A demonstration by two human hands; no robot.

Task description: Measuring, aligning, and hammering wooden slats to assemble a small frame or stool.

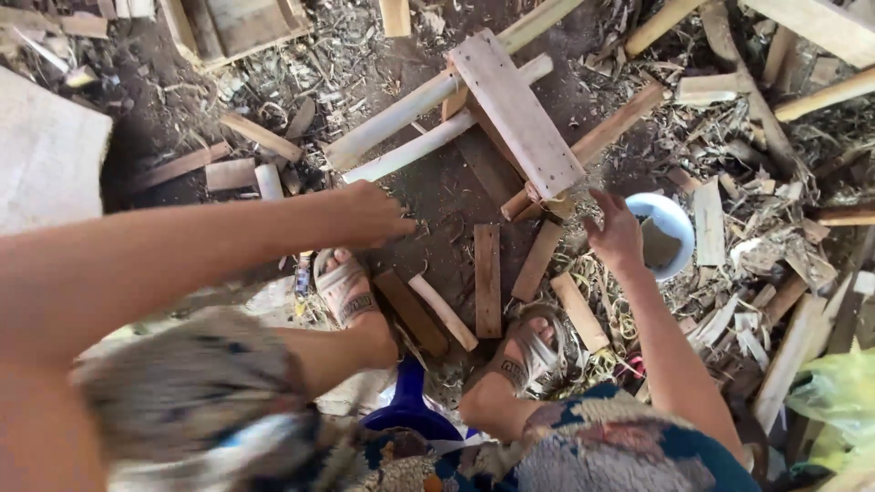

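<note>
Wooden frame lies just beyond both open hands, right hand nearest.

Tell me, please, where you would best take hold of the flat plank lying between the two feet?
Probably the plank's far end, from above with the right hand: it lies flat, pointing away, and that end is free, while other sticks crowd its near end.

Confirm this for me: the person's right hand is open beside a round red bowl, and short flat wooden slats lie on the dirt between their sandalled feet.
Not quite. The head view shows that the round bowl beside the open right hand is white, not red. The rest holds: short flat wooden slats lie on the dirt between the sandalled feet.
</note>
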